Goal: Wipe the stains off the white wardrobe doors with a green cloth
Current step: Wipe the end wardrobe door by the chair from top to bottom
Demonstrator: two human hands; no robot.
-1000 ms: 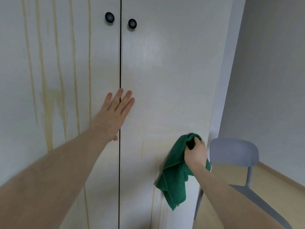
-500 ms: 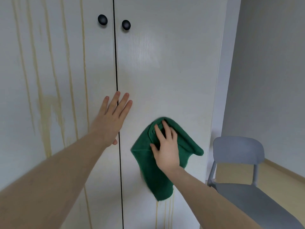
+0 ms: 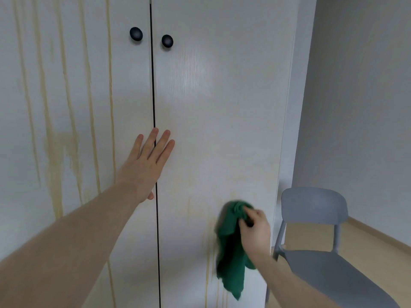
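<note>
Two white wardrobe doors fill the view. The left door [image 3: 73, 96] carries long yellowish drip stains [image 3: 55, 152] from top to bottom. The right door [image 3: 222, 107] looks mostly white, with faint yellow streaks [image 3: 208, 263] low down. My left hand [image 3: 146, 165] lies flat across the gap between the doors, fingers straight. My right hand [image 3: 255, 230] grips a bunched green cloth [image 3: 230, 252] against the lower right part of the right door; the cloth hangs down below the hand and is blurred.
Two black round knobs [image 3: 136, 33] [image 3: 167, 40] sit near the top on either side of the gap. A grey plastic chair [image 3: 315, 241] stands close to the wardrobe's right edge, on a pale wooden floor [image 3: 378, 236]. A grey wall [image 3: 360, 96] runs behind it.
My right hand has swept the cloth from the middle of the right door down and to the right, and now bunches it instead of pressing it flat. My left hand stays put.
</note>
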